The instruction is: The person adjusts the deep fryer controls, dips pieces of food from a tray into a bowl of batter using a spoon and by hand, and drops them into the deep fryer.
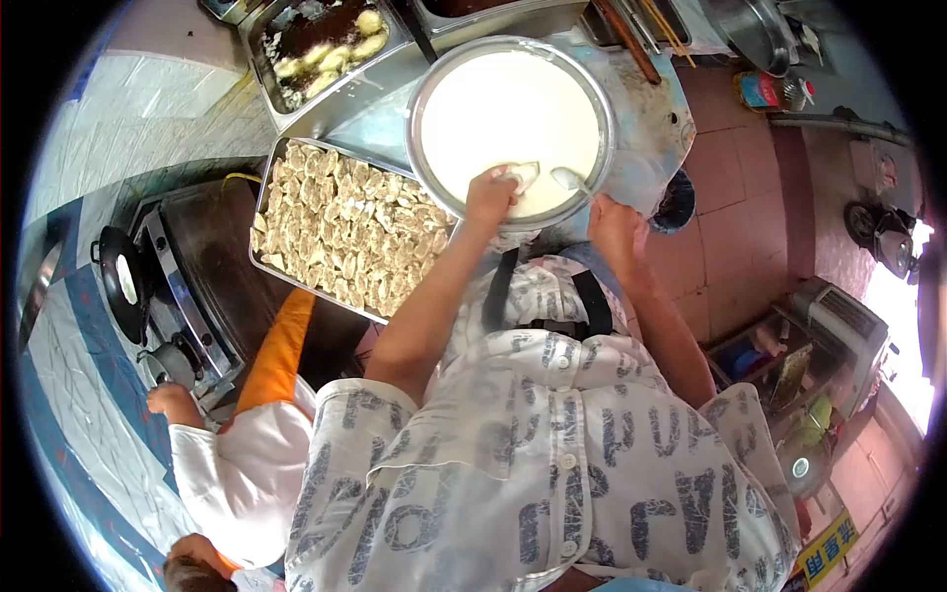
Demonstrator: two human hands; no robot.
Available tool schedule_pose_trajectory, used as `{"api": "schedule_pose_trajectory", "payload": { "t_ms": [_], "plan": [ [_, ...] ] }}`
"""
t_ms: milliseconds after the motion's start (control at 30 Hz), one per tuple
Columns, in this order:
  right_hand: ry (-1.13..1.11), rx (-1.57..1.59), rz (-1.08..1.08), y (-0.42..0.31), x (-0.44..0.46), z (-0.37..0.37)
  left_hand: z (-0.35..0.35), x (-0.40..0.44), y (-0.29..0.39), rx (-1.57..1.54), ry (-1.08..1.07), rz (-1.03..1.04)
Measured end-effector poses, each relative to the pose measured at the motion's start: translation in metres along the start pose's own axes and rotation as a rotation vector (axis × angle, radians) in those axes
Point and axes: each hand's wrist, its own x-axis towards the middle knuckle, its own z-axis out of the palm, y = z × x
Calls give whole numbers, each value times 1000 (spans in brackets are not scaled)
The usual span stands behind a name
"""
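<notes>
Within the basin, toward its near side: one pale piece, at the surface of the batter. Pinched between the fingertips of the left hand; partly hidden by them. Opposite: spoon, grasped by the handle in the right hand, bowl end close to the piece; whether touching the batter, cannot tell. Step in hand, as judged: coating of the piece, with the spoon in support. Called for next, by the same judgement: a light pinch, batter over any bare side, surplus drained above the basin.

Just left of the basin: tray, with close-packed grey-brown pieces, apparently uncoated. Beyond the tray: pan of dark liquid, probably oil, with pale yellow lumps in it. Past the basin, to the right: chopsticks; below, near the tiled floor, a dark bin. Far left: wok; nearer, another person's hand, at a small pot.
</notes>
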Motion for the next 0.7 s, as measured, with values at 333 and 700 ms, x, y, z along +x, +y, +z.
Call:
{"api": "schedule_pose_trajectory", "payload": {
  "t_ms": [333, 700],
  "plan": [
    [173, 342, -24, -17, -1, -7, -10, 11, -4, -545, -87, -440],
    [-18, 152, -19, -4, -4, 0, -17, 8, 5, -609, -90, -516]
  ]
}}
